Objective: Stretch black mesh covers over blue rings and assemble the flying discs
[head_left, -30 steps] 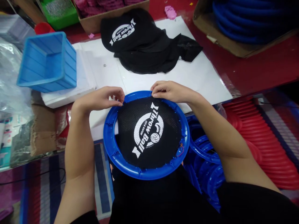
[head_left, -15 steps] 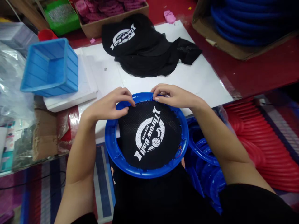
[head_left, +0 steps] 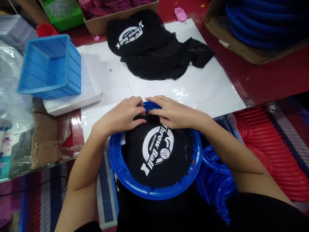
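Observation:
A blue plastic ring (head_left: 154, 193) rests at the table's near edge and against my body. Black mesh fabric (head_left: 135, 146) with a white "Throw Ball" print spans its inside. My left hand (head_left: 129, 112) has its fingers curled at the far rim, pinching the mesh edge there. Just to its right, my right hand (head_left: 170, 111) reaches over the same rim, thumb and fingers closed on the mesh edge beside the ring. Small red and yellow wires (head_left: 192, 167) show at the ring's right inner side.
More black printed mesh pieces (head_left: 154, 48) lie on the white table sheet (head_left: 212, 87). A blue bin (head_left: 50, 64) stands at left on a white slab. Boxes of pink parts (head_left: 116, 13) and blue rings (head_left: 260, 25) sit behind. Blue rings (head_left: 217, 180) and red rings (head_left: 277, 154) lie at right.
My right hand has moved left along the far rim and in over the mesh. My left hand has shifted slightly right, so the hands nearly meet. The ring appears lower in view.

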